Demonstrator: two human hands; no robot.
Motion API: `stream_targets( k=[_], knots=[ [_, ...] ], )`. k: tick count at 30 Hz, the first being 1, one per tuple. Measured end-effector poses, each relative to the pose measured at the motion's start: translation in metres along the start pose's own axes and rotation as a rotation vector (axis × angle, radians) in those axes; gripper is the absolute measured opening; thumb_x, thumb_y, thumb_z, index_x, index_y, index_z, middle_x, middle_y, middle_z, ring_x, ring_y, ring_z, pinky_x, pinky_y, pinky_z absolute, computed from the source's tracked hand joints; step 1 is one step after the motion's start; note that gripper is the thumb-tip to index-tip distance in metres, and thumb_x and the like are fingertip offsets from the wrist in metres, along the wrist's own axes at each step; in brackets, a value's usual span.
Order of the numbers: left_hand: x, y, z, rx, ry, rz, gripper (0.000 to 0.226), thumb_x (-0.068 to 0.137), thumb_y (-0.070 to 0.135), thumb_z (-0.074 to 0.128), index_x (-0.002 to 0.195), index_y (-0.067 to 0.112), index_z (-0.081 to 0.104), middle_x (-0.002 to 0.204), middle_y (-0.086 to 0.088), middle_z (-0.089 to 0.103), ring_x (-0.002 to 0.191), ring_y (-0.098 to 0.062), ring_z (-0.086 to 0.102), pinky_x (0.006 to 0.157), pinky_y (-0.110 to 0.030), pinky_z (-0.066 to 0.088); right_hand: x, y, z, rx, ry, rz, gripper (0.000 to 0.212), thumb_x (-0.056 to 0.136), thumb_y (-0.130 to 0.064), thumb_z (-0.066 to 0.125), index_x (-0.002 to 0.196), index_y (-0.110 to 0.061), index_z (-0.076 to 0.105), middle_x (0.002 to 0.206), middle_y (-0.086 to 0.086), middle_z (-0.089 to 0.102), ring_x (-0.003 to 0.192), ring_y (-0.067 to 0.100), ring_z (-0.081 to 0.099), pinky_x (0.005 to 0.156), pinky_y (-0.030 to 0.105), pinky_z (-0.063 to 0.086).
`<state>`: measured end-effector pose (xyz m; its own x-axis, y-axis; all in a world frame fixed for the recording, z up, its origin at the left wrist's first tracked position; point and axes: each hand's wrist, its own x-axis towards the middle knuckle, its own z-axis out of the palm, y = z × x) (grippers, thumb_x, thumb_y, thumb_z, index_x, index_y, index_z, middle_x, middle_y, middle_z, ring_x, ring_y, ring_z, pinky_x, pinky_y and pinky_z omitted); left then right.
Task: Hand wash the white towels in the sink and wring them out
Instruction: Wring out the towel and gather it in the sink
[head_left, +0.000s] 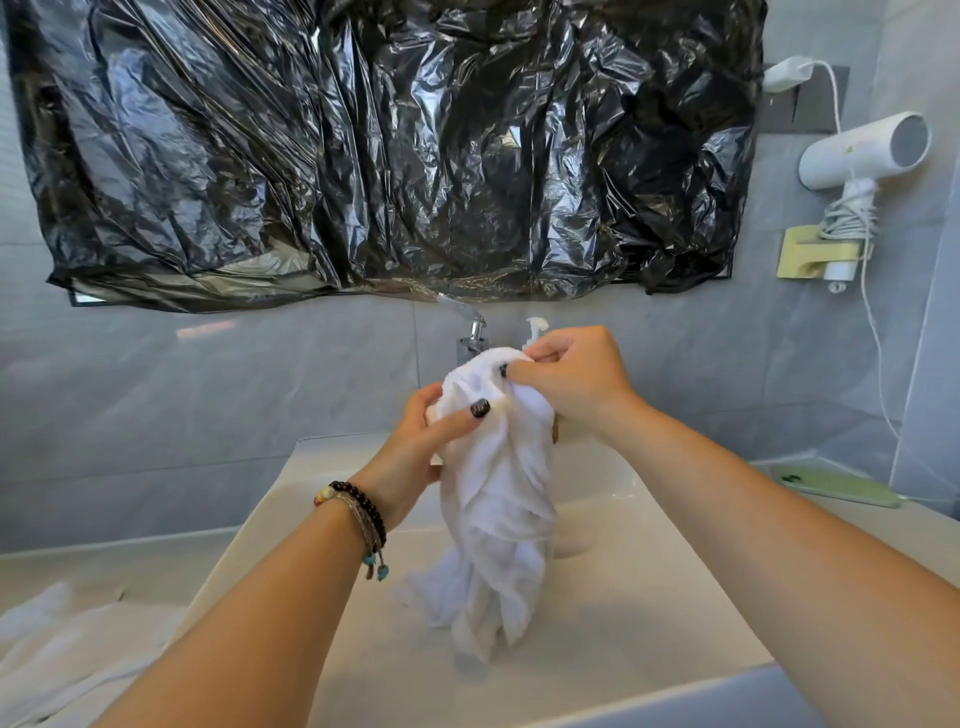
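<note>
Both hands grip one white towel (496, 499) over the sink (670, 597): left hand (415, 447) fingers curl around its bunched top, right hand (571, 379) fingers pinch the upper edge.

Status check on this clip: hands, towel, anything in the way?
Left hand and right hand both grip the white towel at its top. Towel hangs bunched over the sink. Faucet behind; nothing blocking.

Head view, downward, over sink (675, 597)
</note>
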<state>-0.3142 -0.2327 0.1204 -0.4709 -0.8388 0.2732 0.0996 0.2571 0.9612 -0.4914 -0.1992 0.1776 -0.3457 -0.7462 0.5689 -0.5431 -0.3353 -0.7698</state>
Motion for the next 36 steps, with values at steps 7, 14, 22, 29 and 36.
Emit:
stream_targets(
  k=[7,14,22,29,36],
  knots=[
    [0.003,0.017,0.018,-0.065,0.169,0.154,0.038,0.085,0.023,0.074,0.119,0.008,0.066,0.112,-0.010,0.074,0.108,-0.028,0.069,0.092,-0.042,0.056,0.013,-0.046,-0.015,0.108,0.139,-0.224,0.007,0.068,-0.013,0.076,0.067,-0.019,0.075,0.058,-0.013,0.064,0.056,0.000,0.054,0.058,0.019,0.045],
    [-0.003,0.011,0.010,-0.145,0.127,-0.133,0.024,0.098,0.023,0.054,0.111,0.011,0.070,0.105,-0.010,0.076,0.092,-0.024,0.072,0.089,-0.038,0.054,-0.011,0.014,-0.019,0.294,-0.363,0.267,0.009,0.090,-0.017,0.061,0.082,-0.018,0.057,0.079,0.006,0.058,0.071,0.019,0.055,0.065,0.033,0.049],
    [0.024,-0.035,0.008,0.175,0.334,-0.429,0.047,0.098,0.043,0.054,0.118,0.002,0.064,0.108,-0.017,0.071,0.100,-0.034,0.067,0.094,-0.046,0.054,-0.022,0.076,0.024,0.293,-0.261,0.704,0.031,0.082,-0.012,0.070,0.111,-0.002,0.062,0.098,0.017,0.070,0.078,0.028,0.067,0.052,0.027,0.051],
    [0.030,-0.039,0.008,-0.115,0.063,-0.346,0.050,0.075,0.034,0.072,0.114,0.002,0.070,0.115,-0.020,0.071,0.099,-0.032,0.069,0.087,-0.038,0.054,-0.024,0.081,0.032,0.302,-0.487,0.620,0.044,0.068,-0.025,0.075,0.107,-0.008,0.068,0.105,0.016,0.072,0.097,0.034,0.069,0.073,0.034,0.047],
    [0.013,-0.041,0.036,-0.100,-0.165,-0.302,0.050,0.068,0.025,0.080,0.114,0.010,0.068,0.106,-0.016,0.074,0.093,-0.027,0.072,0.081,-0.037,0.058,-0.022,0.065,0.033,0.679,-0.320,0.499,0.013,0.090,-0.003,0.058,0.097,-0.006,0.069,0.097,0.015,0.068,0.086,0.025,0.066,0.073,0.032,0.053]
  ],
)
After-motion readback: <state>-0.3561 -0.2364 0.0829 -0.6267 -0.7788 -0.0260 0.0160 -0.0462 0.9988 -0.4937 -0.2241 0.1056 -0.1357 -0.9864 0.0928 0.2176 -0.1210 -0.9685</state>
